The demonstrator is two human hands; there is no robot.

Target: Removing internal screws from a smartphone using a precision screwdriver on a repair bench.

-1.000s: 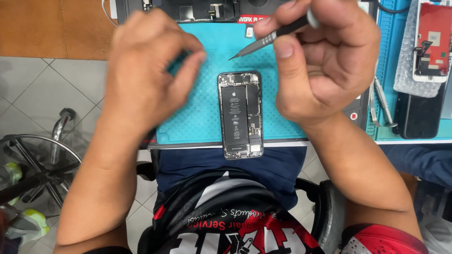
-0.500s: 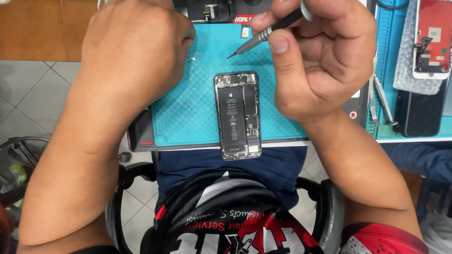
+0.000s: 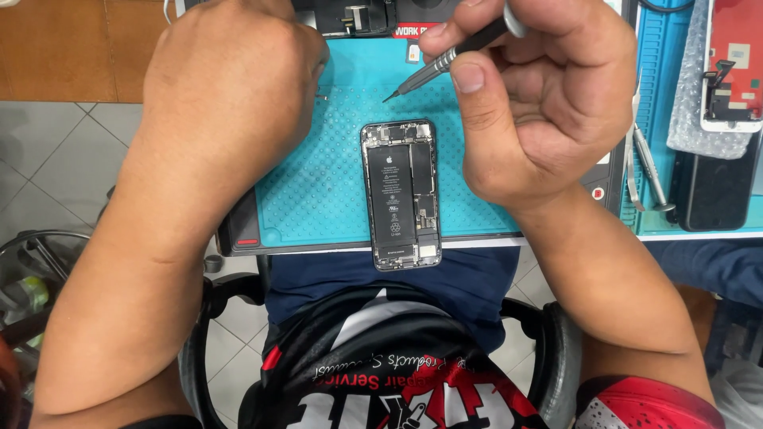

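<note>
Head: opened phone (image 3: pixel 400 195) on mat (image 3: pixel 318 183)

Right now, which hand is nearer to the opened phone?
Right. The right hand holds a screwdriver just beside the opened phone; the left hand is farther off, up-left.

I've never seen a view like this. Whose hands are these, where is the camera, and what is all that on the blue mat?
There is no machine here: the camera sits on a person's head and looks down at their own two bare hands. The right hand pinches a slim screwdriver, tip aimed down at the mat. The left hand is closed in a loose fist above the mat's far left corner; whether it holds anything is hidden. Between them lies an opened phone, back up, with its dark battery and small parts showing, on a teal dotted work mat. Farther right are tweezers and a red-framed phone screen part.
</note>
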